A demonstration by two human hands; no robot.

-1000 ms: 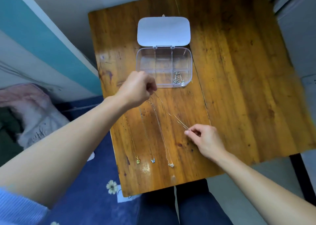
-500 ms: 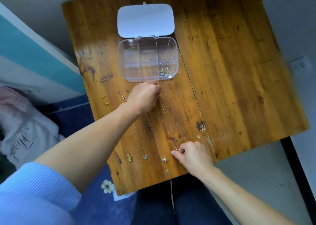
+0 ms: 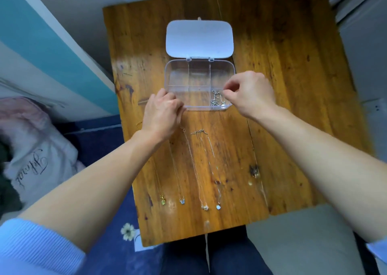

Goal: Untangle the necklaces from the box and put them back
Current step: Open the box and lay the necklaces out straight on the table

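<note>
A clear plastic box (image 3: 178, 80) with dividers lies open on the wooden table (image 3: 282, 86), its white lid (image 3: 199, 38) folded back. A tangled silver necklace (image 3: 216, 102) sits in the front right compartment. My right hand (image 3: 251, 94) hovers over that corner, fingertips pinched on the top of the tangle. My left hand (image 3: 162, 113) has curled fingers pressed on the box's front left corner. Several necklaces (image 3: 194, 166) lie stretched out side by side in front of the box, pendants (image 3: 218, 207) toward me.
The table's near edge (image 3: 199, 235) is just beyond the pendants, my legs below it. A pale cushion with script lettering (image 3: 31, 159) lies on the left. A dark knot (image 3: 254, 170) marks the wood on the right.
Both hands let go of the necklace they were stretching out; it now lies with the others. My right hand moved up to the box's right corner, my left to its left corner.
</note>
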